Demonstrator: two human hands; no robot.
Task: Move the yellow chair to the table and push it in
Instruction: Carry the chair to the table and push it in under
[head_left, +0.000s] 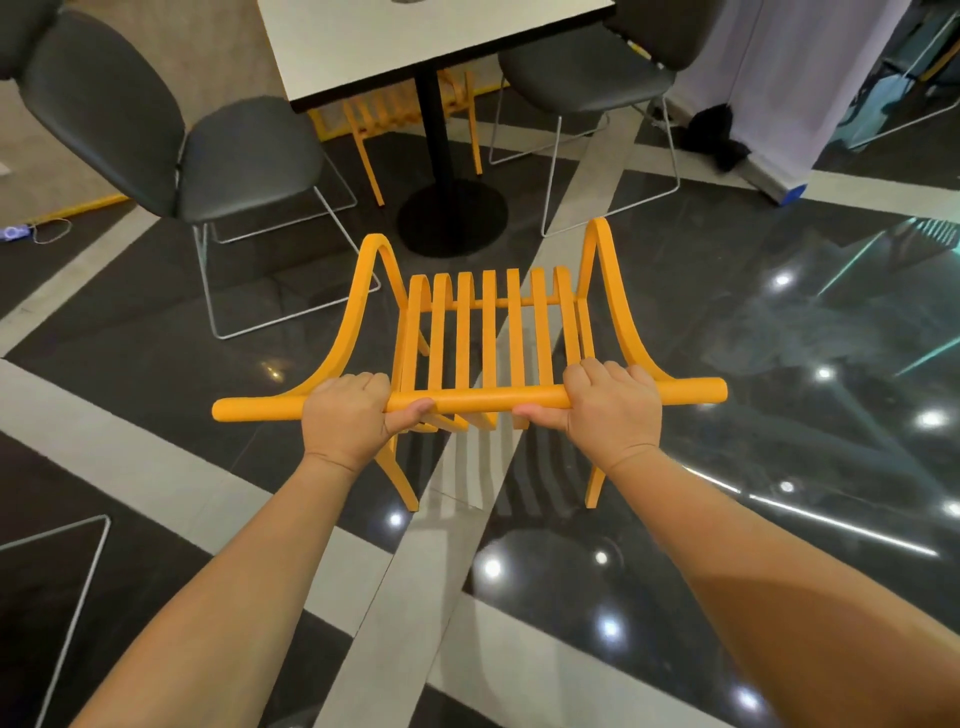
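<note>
From the head camera, both hands grip the round top rail of the yellow chair (485, 332). The left hand (349, 414) is wrapped around the rail left of centre, fingers over the top and thumb underneath. The right hand (612, 408) is closed on the rail right of centre in the same way, thumb under the bar. Both forearms reach forward from the bottom of the view.

The chair stands on the dark glossy floor (779, 364) with pale stripes, its slatted seat pointing away from the person toward the table (415, 41). It is near the table but not under it: the seat's front edge sits just short of the table's black round base (451, 221). Its two rear legs show below the hands; whether they touch the floor cannot be told.

A second yellow chair (410, 111) is tucked beneath the far side of the white tabletop. A grey chair (156, 130) on a wire frame stands to the left of the table, another grey one (587, 78) to the right.
</note>
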